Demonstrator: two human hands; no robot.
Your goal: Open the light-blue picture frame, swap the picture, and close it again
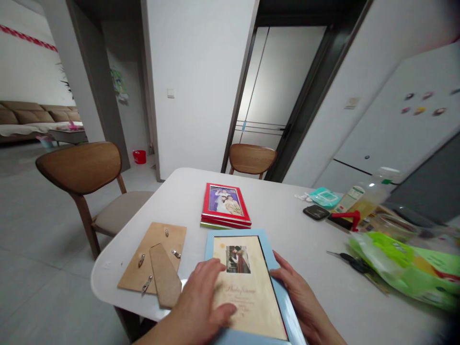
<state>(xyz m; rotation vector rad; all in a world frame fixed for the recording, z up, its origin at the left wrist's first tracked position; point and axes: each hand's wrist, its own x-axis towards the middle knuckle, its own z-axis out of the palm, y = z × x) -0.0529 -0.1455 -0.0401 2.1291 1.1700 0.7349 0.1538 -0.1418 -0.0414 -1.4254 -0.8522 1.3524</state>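
A light blue photo frame (270, 247) lies near the front edge of the table, with a cream insert sheet (251, 299) that bears a small picture and printed writing. My left hand (203, 297) rests on the left part of the sheet, fingers apart. My right hand (300, 297) grips the frame's right side. To the left lies a brown backing board (138, 244) with metal clips and a stand leg (163, 275). Behind the blue frame sits a small stack of frames, a red one (245, 211) with a photo on top.
At the right of the white table (287, 206) are a screwdriver (350, 261), a green plastic bag (406, 268), a bottle (364, 196), a black flat object (316, 212) and a teal wipes pack (324, 197). Wooden chairs (84, 167) stand left and behind.
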